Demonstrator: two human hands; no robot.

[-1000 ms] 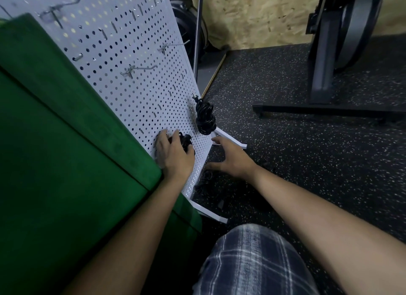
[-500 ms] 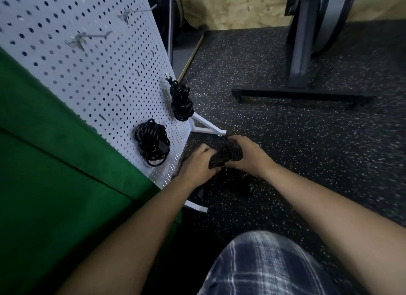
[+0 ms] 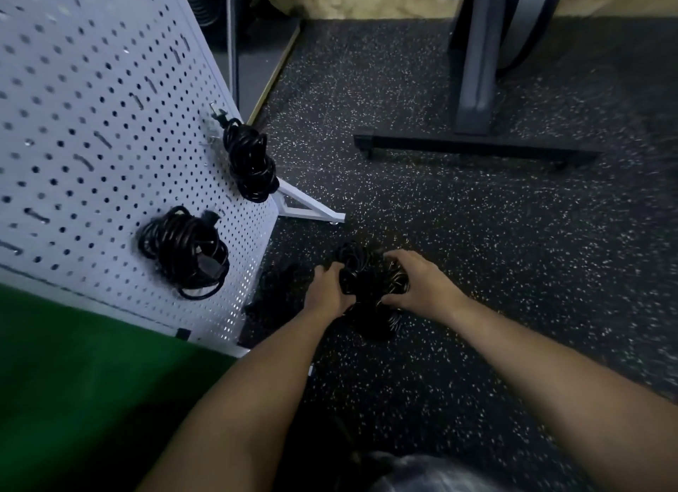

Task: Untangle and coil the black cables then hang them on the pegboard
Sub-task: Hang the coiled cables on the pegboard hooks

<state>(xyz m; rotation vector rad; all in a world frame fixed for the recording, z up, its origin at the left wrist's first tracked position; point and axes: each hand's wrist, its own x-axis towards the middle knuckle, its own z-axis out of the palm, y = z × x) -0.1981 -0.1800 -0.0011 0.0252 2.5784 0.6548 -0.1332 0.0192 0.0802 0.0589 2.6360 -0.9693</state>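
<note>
A black rubber floor [image 3: 495, 257] flecked with pale specks fills the middle and right of the frame. A dark metal stand [image 3: 473, 70] rises at the upper right, its base bar lying flat on the floor. A white pegboard [image 3: 91, 125] leans across the upper left, propped on a white foot [image 3: 310, 211] that juts toward the centre. Below the pegboard, at the lower left, is a green panel [image 3: 73, 381].

Two black cables already hang on the pegboard. The upper coil [image 3: 251, 169] sits near the board's right edge with its plug poking up at the top. The lower coil [image 3: 183, 251] hangs further left and lower, with one loop drooping beneath it.

Just below the centre of the frame, a black tangle [image 3: 370, 282] of cable lies on the floor, near the pegboard's foot. Both hands clamp it from opposite sides. The left hand [image 3: 328, 290] grips its left edge with fingers curled in. The right hand [image 3: 422, 286] wraps over its right side, with the thumb low against the cable. The picture is slightly blurred, so single strands in the tangle cannot be told apart.
</note>
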